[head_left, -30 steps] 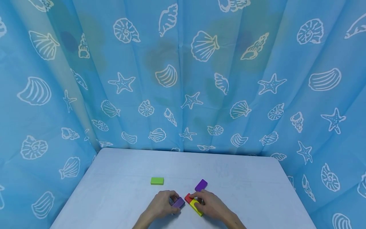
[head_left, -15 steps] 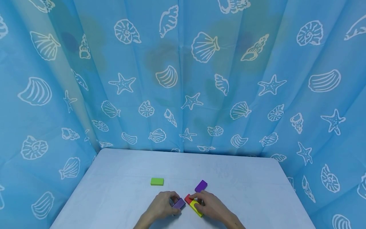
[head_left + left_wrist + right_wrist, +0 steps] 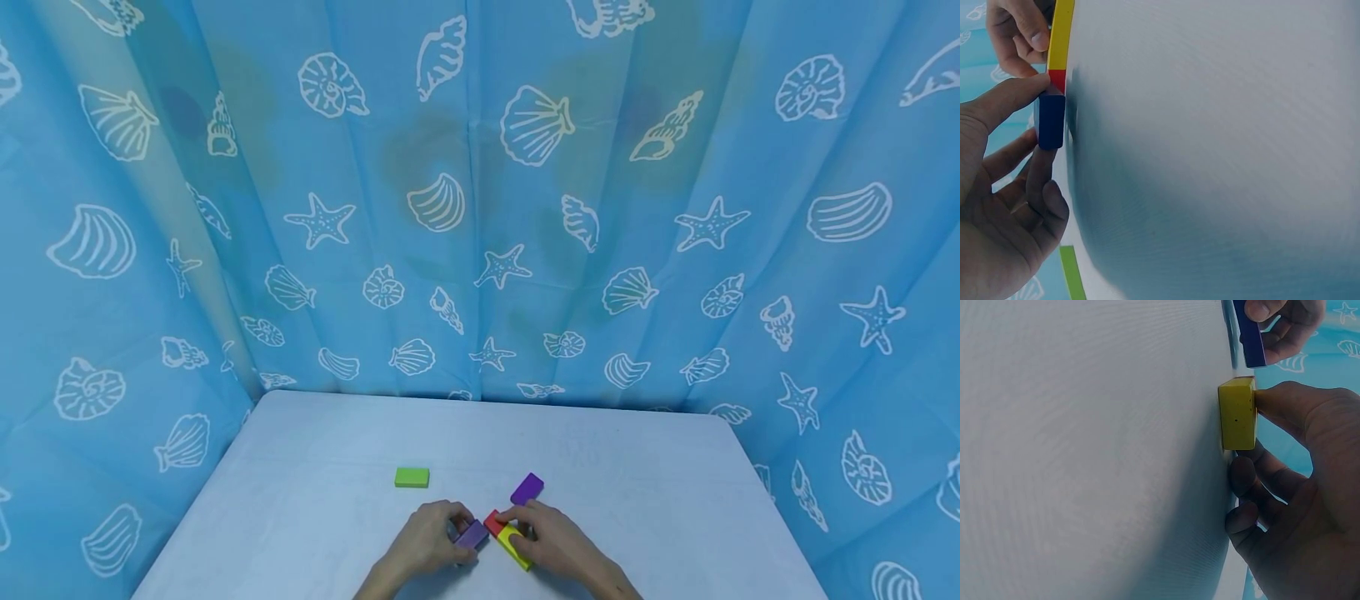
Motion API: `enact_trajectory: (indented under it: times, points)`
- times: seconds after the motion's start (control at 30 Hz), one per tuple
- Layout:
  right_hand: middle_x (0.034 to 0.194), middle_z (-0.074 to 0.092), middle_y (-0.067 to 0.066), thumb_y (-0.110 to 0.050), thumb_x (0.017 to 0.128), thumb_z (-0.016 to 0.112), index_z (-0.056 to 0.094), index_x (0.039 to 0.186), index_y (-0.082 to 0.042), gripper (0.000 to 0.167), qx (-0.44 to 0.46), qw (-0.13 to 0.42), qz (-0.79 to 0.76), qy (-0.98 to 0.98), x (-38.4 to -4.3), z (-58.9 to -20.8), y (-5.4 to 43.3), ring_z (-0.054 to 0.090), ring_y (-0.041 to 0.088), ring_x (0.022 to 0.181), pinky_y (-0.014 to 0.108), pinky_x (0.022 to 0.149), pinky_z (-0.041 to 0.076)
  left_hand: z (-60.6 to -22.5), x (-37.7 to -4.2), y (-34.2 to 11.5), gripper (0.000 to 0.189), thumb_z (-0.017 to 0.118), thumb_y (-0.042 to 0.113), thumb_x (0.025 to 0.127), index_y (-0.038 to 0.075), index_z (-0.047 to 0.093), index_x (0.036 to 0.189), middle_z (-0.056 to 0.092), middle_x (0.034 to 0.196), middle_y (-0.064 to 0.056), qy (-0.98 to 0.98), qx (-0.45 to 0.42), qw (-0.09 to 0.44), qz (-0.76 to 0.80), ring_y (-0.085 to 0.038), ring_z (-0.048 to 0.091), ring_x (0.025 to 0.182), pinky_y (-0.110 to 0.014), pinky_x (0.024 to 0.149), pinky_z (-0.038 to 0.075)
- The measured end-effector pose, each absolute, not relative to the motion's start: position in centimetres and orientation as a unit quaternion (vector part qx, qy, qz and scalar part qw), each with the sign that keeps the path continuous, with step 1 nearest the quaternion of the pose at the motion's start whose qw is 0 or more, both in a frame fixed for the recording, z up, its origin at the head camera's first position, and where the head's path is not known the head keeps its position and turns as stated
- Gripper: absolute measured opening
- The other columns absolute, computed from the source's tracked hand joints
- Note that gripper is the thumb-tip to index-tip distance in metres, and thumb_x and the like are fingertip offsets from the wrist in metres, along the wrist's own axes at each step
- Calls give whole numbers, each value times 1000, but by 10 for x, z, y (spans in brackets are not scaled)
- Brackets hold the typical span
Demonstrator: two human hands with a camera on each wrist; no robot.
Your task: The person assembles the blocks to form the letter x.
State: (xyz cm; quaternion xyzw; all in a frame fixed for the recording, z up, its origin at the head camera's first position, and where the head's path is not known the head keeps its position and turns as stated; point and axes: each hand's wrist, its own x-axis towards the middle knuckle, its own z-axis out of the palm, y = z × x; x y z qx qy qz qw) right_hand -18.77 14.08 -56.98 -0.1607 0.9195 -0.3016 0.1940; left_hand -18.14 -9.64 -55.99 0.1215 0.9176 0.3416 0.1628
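Observation:
My left hand (image 3: pixel 427 537) pinches a purple block (image 3: pixel 472 535) between thumb and fingers, just left of a red block. In the left wrist view a dark blue block face (image 3: pixel 1051 122) shows between that thumb and the fingers. My right hand (image 3: pixel 558 542) grips a yellow block (image 3: pixel 516 546), thumb on its near side. The red block (image 3: pixel 492 522) lies end to end with the yellow one, and a right fingertip rests by it. In the right wrist view the yellow end face (image 3: pixel 1238 415) sits between the right thumb and fingers.
A second purple block (image 3: pixel 528 488) lies just beyond the right hand's fingers. Farther left on the white table (image 3: pixel 300 467) is a green block (image 3: pixel 412 477). Behind the table hangs a blue curtain (image 3: pixel 480 208) printed with shells and starfish.
My left hand has shifted slightly right with the purple block, narrowing the gap to the red block. The right hand stays in place on the yellow block.

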Motion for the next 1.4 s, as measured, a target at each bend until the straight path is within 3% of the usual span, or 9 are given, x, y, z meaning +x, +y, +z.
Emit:
enact_trajectory:
  times: [0.43,1.4]
  points:
    - [90,54,-10,-30,95,69,69,125,-31,30,-164,187,-297,922,-187,-572,141,50,10,79,31,68,41,-563,-179,-96,38,91,33,70,21,74,102,61,81,14,920,140,140,337,-5,54,73,-31,68,45]
    - [91,55,-11,-28,95,69,70,124,-32,30,-167,181,-296,923,-186,-571,141,50,10,79,30,68,42,-569,-180,-88,37,89,35,72,20,74,102,58,79,13,924,137,156,320,-7,53,69,-28,64,42]
